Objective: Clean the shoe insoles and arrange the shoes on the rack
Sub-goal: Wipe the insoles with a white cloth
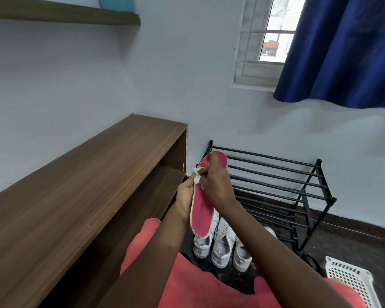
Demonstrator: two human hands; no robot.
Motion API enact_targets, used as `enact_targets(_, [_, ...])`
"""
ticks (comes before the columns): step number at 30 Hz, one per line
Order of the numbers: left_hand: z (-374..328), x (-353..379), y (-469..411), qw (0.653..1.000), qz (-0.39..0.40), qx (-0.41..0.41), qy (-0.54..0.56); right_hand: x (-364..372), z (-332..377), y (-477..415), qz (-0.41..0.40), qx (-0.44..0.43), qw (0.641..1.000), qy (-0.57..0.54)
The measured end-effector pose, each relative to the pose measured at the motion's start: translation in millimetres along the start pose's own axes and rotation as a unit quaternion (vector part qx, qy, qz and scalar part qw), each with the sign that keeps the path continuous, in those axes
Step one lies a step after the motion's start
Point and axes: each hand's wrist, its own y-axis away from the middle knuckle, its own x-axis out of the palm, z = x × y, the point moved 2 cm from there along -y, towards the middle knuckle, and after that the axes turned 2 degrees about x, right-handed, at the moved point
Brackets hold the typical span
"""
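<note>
The red insole [201,215] is held up in the air over the white shoes [220,247] that stand on the floor [342,245], its long axis pointing away from the person. It looks thin, light and bendy, with a pale edge that appears frayed near the heel, so it would likely fold or flap if held only at one tip. The left hand [185,197] takes it along its left edge about midway, the grip curled round that edge, which seems a sound place to brace it. The right hand [216,187] pinches a crumpled white wipe [197,177] against the front half of the red face; pressing there probably needs support from behind. The black rack [276,174] stands just beyond, against the wall, its bars bare where visible. A wooden shelf unit [98,174] hems in the left side and a white basket [351,281] sits to the right, leaving a narrow strip of floor for the shoes
</note>
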Motion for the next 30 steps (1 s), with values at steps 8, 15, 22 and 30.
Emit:
enact_targets(8, [2.6, 4.1, 5.3, 0.999, 0.011, -0.012, -0.041, -2.3, -12.1, -16.2, -0.043, 0.066, 0.997, 0.028])
enact_targets(15, [2.7, -8.0, -3.8, 1.0, 0.022, -0.003, 0.008, 4.9, -9.4, 20.4, 0.049, -0.01, 0.998, 0.025])
enact_targets(22, [4.0, 3.0, 2.4, 0.997, 0.033, -0.031, -0.065, 5.8, -15.1, 10.5, -0.021, -0.002, 0.999, 0.044])
enact_targets(30, [8.0, -1.0, 11.5, 0.995, 0.055, -0.025, -0.082, -8.3, -32.2, -26.2, -0.067, 0.078, 0.995, 0.019])
